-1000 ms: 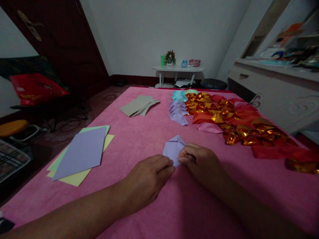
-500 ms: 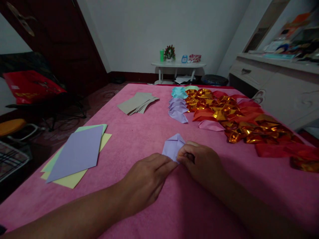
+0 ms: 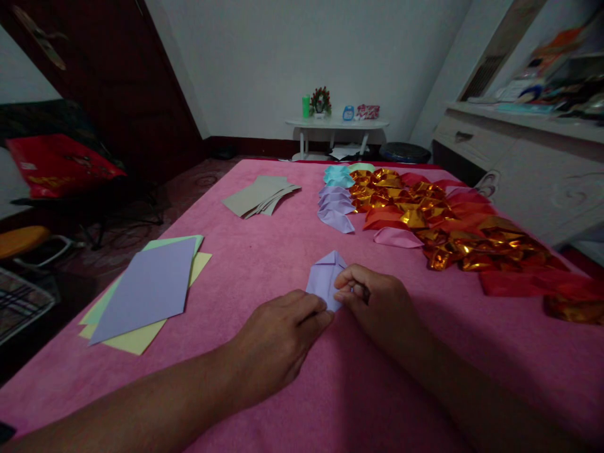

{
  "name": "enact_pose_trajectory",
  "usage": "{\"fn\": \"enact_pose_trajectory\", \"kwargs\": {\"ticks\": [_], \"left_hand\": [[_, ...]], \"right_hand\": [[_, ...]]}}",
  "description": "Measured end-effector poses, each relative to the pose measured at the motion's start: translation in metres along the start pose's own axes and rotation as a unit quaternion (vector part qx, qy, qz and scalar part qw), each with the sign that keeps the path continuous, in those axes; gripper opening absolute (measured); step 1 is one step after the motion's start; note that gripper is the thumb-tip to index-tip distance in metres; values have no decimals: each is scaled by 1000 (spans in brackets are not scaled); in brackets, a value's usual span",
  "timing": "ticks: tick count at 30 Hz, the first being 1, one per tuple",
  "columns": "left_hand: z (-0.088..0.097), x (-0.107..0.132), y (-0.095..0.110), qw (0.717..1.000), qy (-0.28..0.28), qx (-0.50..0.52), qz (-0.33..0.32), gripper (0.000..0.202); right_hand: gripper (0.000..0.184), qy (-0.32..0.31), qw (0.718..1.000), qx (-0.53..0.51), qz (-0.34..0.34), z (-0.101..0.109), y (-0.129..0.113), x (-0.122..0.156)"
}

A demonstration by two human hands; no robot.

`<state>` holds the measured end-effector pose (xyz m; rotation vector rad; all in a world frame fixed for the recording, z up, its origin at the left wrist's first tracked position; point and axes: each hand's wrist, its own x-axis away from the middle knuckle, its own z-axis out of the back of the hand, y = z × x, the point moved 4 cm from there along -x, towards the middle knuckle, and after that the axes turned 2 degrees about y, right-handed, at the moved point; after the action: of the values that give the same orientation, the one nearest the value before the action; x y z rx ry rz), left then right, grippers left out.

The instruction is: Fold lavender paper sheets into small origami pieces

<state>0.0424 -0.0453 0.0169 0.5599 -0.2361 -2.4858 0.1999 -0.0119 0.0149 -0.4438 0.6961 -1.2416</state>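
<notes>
A piece of lilac paper (image 3: 323, 278), folded to a point at its far end, lies on the pink cloth (image 3: 264, 264) between my hands. My left hand (image 3: 287, 333) pinches its near left corner between thumb and fingers. At the right edge, my right hand (image 3: 372, 299) is closed with thumb and forefinger pressed on the paper. Part of the near edge is hidden under the fingers. Beyond it stand several folded lilac paper shapes (image 3: 336, 217) in a row.
Flat lilac, green and yellow sheets (image 3: 146, 289) lie at the left. Grey-beige sheets (image 3: 259, 196) are fanned out farther back. Rows of gold and red folded papers (image 3: 415, 217) cover the right side, with a pink folded paper (image 3: 399, 237) at their near edge.
My right thumb and fingertips have shifted slightly along the paper's right side. My left fingertips have drawn back a little at the near corner, showing more of the near edge.
</notes>
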Motion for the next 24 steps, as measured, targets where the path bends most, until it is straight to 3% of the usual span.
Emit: {"fn": "enact_pose_trajectory", "kwargs": {"ticks": [6, 13, 24], "left_hand": [[1, -1, 1, 1000, 0, -10, 0, 31], [-2, 0, 1, 999, -38, -17, -19, 32], [-2, 1, 1, 999, -20, -27, -21, 33]], "right_hand": [[9, 17, 998, 52, 21, -1, -1, 1], [12, 24, 997, 68, 33, -4, -3, 2], [13, 29, 997, 69, 25, -8, -2, 4]]}}
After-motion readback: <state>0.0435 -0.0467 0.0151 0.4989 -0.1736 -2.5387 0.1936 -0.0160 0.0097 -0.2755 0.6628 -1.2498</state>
